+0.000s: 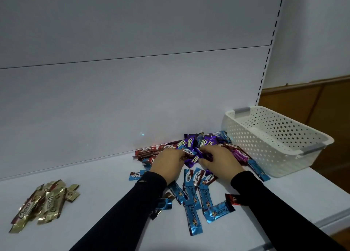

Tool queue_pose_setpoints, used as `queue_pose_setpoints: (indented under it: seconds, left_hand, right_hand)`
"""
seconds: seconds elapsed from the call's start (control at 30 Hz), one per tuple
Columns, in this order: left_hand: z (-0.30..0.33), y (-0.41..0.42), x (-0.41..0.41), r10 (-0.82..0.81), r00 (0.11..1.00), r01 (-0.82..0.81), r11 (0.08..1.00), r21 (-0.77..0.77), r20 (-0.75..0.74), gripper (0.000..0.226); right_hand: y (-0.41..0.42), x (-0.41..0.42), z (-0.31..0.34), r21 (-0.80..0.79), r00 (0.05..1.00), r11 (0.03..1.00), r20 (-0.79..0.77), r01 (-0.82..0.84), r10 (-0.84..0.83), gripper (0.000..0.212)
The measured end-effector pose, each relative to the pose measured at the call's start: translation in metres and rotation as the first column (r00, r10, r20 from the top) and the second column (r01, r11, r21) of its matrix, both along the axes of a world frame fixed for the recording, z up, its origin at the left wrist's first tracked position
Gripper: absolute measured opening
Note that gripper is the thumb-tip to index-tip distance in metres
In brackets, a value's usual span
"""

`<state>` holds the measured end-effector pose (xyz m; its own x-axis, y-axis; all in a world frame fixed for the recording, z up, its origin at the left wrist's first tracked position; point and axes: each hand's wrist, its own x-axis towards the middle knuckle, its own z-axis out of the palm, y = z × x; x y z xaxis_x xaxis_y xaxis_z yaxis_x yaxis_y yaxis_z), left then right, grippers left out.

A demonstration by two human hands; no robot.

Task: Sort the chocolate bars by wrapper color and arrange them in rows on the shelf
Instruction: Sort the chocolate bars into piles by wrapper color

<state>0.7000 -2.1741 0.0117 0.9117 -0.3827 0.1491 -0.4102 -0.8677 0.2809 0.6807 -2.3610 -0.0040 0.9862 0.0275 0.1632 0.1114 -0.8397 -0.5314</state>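
Note:
A mixed pile of chocolate bars lies on the white shelf (94, 203) against the back panel. Purple bars (205, 139) heap at the pile's back, red bars (145, 152) lie at its left, and several blue bars (193, 211) spread toward the front. A separate group of gold bars (45, 203) sits at the far left. My left hand (166, 165) and my right hand (219, 160) both reach into the pile, fingers curled among purple bars (193, 158). What each hand grips is partly hidden.
A white perforated basket (274, 138) stands tilted at the shelf's right end, beside the pile. A slotted upright (269, 47) runs up the back panel's right edge. A single red bar (233, 199) lies under my right sleeve. The shelf's front edge is at lower right.

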Motion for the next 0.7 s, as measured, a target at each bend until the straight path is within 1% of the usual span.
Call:
queue_pose_setpoints:
  seconds: [0.07, 0.17, 0.3, 0.37, 0.47, 0.53, 0.6, 0.7]
  left_hand:
    - [0.003, 0.008, -0.006, -0.033, 0.999, 0.033, 0.999, -0.007, -0.016, 0.025]
    - [0.006, 0.024, -0.015, -0.073, 0.996, 0.072, 0.997, -0.014, -0.053, 0.026]
    - [0.011, 0.042, -0.023, -0.036, 0.996, 0.028, 0.994, -0.103, -0.086, 0.030]
    - [0.013, 0.049, -0.024, -0.010, 0.996, -0.005, 0.988, -0.156, -0.092, 0.033]
    - [0.012, 0.055, -0.022, 0.024, 0.995, -0.048, 0.964, -0.262, -0.093, 0.035]
    - [0.008, 0.056, -0.023, 0.056, 0.993, -0.087, 0.943, -0.322, -0.105, 0.037]
    - [0.003, 0.057, -0.024, 0.071, 0.992, -0.102, 0.938, -0.332, -0.105, 0.039]
    - [-0.001, 0.061, -0.018, 0.074, 0.994, -0.096, 0.948, -0.303, -0.084, 0.038]
  right_hand:
    - [0.003, -0.007, 0.002, 0.094, 1.000, 0.995, -0.011, -0.018, 0.019, 0.032]
    - [0.011, -0.015, 0.005, 0.122, 0.997, 0.990, -0.015, -0.075, 0.077, 0.025]
    - [0.017, -0.018, 0.008, 0.156, 0.988, 0.979, -0.060, -0.129, 0.140, 0.029]
    - [0.018, -0.017, 0.010, 0.208, 0.985, 0.968, -0.071, -0.138, 0.156, 0.026]
    - [0.017, -0.012, 0.012, 0.190, 0.993, 0.975, 0.017, -0.118, 0.117, 0.021]
    - [0.017, -0.009, 0.010, 0.233, 0.995, 0.968, 0.056, -0.095, 0.084, 0.021]
    - [0.016, -0.008, 0.008, 0.306, 0.996, 0.950, 0.075, -0.065, 0.044, 0.019]
    - [0.015, -0.005, 0.004, 0.434, 0.995, 0.900, 0.103, -0.048, 0.003, 0.014]
